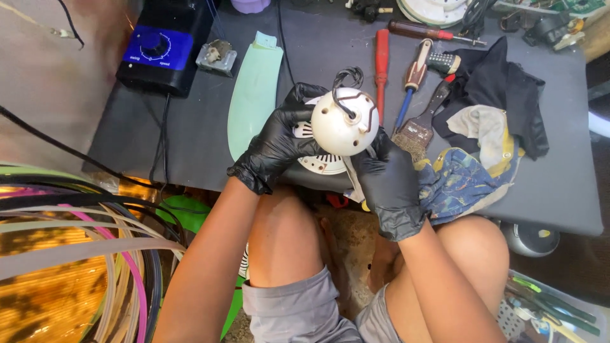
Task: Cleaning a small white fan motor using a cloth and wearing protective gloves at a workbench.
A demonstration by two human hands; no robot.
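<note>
Over the near edge of a dark grey work mat (190, 133), both hands in black gloves hold a cream-white domed motor housing (343, 124) w/ a dark wire loop (348, 79) curling out the top; left hand (276, 146) wraps its left side, fingers closed round the housing and the white vented part (321, 164) behind/under it; right hand (391, 184) grips from lower right, fingers curled shut against the dome's underside; housing sits above the person's knees, lifted off the mat, dome facing the camera. Just left of the left hand lies a pale green fan blade (254, 95), flat on the mat; further left a black-and-blue speed control box (162, 47) w/ a round dial. Right of the housing: a red-handled screwdriver (381, 60), a second screwdriver w/ brown-and-cream handle (416, 70), an old paintbrush (422, 124), bristles near the right hand; beyond these a heap of rags (492, 127), black, grey and blue-patterned, touching the right wrist area. Bottom left, a bundle of curved coloured rods/tubes (76, 254); can't tell what they are.
</note>
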